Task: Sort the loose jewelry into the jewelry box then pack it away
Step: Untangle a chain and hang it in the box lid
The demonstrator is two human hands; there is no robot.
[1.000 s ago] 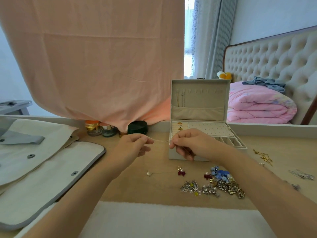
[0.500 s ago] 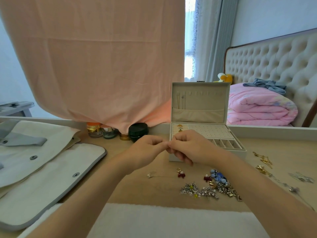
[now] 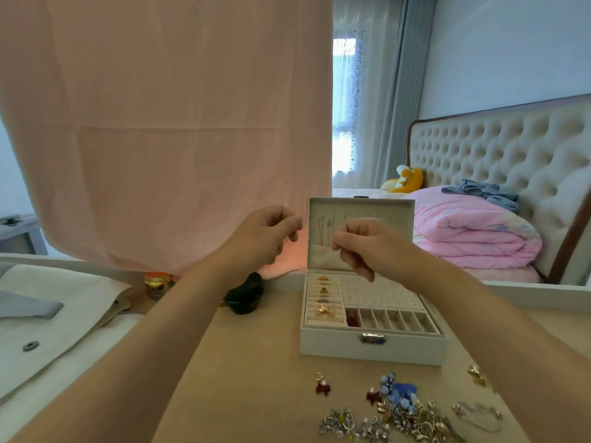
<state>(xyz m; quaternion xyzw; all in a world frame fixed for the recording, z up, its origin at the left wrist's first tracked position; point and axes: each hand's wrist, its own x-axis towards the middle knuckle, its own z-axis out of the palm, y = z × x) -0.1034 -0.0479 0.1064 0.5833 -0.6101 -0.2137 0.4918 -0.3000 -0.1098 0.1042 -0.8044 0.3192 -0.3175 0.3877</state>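
Left hand (image 3: 268, 238) and right hand (image 3: 361, 247) each pinch a barely visible fine chain (image 3: 287, 240) above the jewelry box (image 3: 372, 348); likely weightless, limp, snag-prone, best held at its ends.

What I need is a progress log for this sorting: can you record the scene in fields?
left hand: raised, pinching a fine chain, barely visible
right hand: raised before the lid, fingertips pinched, likely on that chain
jewelry box: open, rings in rolls, red piece in one compartment
loose jewelry: heaped on the table before the box
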